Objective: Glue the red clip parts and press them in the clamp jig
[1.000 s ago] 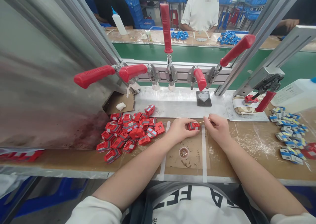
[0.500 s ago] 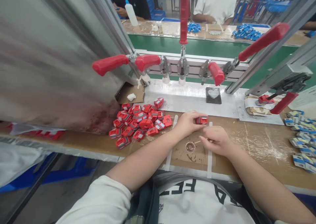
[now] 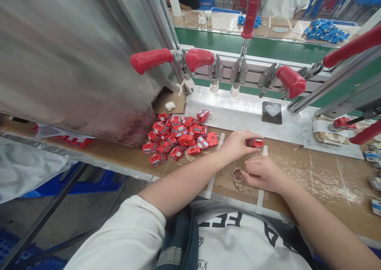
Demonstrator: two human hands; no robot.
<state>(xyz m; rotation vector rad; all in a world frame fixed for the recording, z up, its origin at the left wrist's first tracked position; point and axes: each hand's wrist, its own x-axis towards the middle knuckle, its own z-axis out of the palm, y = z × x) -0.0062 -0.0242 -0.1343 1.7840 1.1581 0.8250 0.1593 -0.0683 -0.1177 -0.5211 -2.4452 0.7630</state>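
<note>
My left hand [image 3: 238, 144] is closed on a small red toy car body [image 3: 255, 143], pinched between thumb and fingers just above the bench. My right hand [image 3: 262, 172] is closed in a pinch, its fingertips at the rim of a small round cup [image 3: 237, 175] of brownish liquid. The thin stick seen in that pinch a moment earlier is now mostly hidden by the fingers. To the left of my left hand lies a loose heap of similar red car bodies [image 3: 186, 140].
Red-handled toggle clamps [image 3: 240, 64] stand on a metal frame ahead. Behind the hands sit a dark block with a heart shape [image 3: 272, 112] and a clamped pad [image 3: 330, 132]. A metal cabinet [image 3: 89, 56] walls the left. Blue-and-grey parts [image 3: 375, 157] lie far right. Co-workers sit opposite.
My right hand has come down and left, closer to the small cup. My left hand still holds the red car body. The whole view has shifted as my head turned.
</note>
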